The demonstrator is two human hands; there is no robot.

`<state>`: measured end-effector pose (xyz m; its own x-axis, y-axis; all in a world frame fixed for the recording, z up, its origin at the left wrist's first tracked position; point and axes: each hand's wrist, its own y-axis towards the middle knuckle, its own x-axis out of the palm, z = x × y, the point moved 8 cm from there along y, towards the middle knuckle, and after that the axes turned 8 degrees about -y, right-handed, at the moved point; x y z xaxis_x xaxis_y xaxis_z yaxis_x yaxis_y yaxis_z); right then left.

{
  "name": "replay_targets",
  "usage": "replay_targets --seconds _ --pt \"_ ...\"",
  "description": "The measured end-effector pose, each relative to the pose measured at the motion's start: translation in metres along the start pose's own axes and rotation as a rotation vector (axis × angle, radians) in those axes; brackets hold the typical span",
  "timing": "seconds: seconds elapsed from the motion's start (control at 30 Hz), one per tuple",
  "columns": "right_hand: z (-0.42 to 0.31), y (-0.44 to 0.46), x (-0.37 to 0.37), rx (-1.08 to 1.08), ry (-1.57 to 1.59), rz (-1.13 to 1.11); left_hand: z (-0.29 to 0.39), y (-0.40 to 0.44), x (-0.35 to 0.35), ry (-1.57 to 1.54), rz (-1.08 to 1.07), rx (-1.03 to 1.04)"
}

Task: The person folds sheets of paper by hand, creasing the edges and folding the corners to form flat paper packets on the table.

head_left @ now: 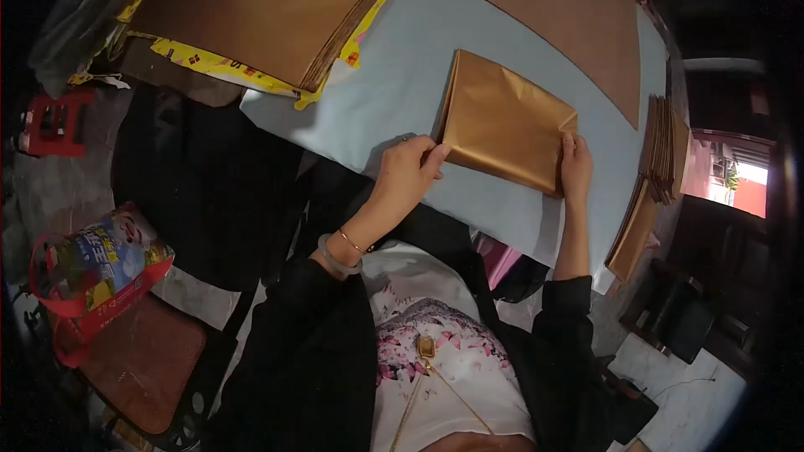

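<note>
A folded sheet of gold paper [502, 121] lies on the pale blue table cover [377, 92] in front of me. At its near left corner, my left hand [406, 169] is closed, thumb and fingers pinching the edge. My right hand [576, 169] grips the right side, its thumb on top near a creased corner and its other fingers partly hidden. Up and to the left lies a thick stack of large brown-gold sheets [260, 8] over yellow printed wrapping [226, 69].
A flat brown sheet [578, 25] lies at the far right of the table. Folded brown bundles [662, 151] stand along the right edge. On the left, a printed carrier bag [105, 259] rests on a brown-seated chair [151, 360], with a red stool [60, 124] behind.
</note>
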<state>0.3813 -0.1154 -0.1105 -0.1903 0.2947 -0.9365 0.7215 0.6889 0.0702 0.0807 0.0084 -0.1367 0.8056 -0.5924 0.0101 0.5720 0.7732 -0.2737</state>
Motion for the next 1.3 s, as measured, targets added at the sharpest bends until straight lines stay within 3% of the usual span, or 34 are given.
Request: replay_targets --seconds 0.03,0.1,0.17,0.47,0.53,0.6,0.87,0.93,1.3 --pt "-0.005 -0.001 -0.004 -0.019 0.021 0.036 -0.002 0.001 -0.001 -0.004 0.002 -0.001" --pt "-0.005 -0.001 -0.004 -0.010 0.018 0.013 0.016 -0.001 -0.002 0.334 0.035 0.266" --pt "-0.005 0.000 -0.003 -0.002 0.015 -0.008 0.020 -0.005 -0.001 0.296 0.078 0.277" --pt "-0.018 -0.002 -0.009 -0.044 0.014 -0.011 0.022 -0.021 0.007 0.713 0.278 0.347" --pt "-0.004 0.000 0.000 0.053 -0.076 -0.120 0.025 -0.023 0.006 0.750 0.305 0.390" --pt "-0.004 -0.001 0.000 0.055 -0.084 -0.094 0.029 -0.026 0.007 0.831 0.331 0.421" --pt "-0.005 -0.005 0.001 0.069 -0.212 -0.013 0.023 -0.028 0.005 0.822 0.341 0.410" --pt "-0.006 -0.006 -0.001 0.010 -0.253 0.116 0.019 -0.027 0.007 0.864 0.331 0.391" --pt "-0.016 -0.007 0.000 0.071 -0.365 0.016 0.020 -0.036 -0.002 0.646 0.360 0.553"
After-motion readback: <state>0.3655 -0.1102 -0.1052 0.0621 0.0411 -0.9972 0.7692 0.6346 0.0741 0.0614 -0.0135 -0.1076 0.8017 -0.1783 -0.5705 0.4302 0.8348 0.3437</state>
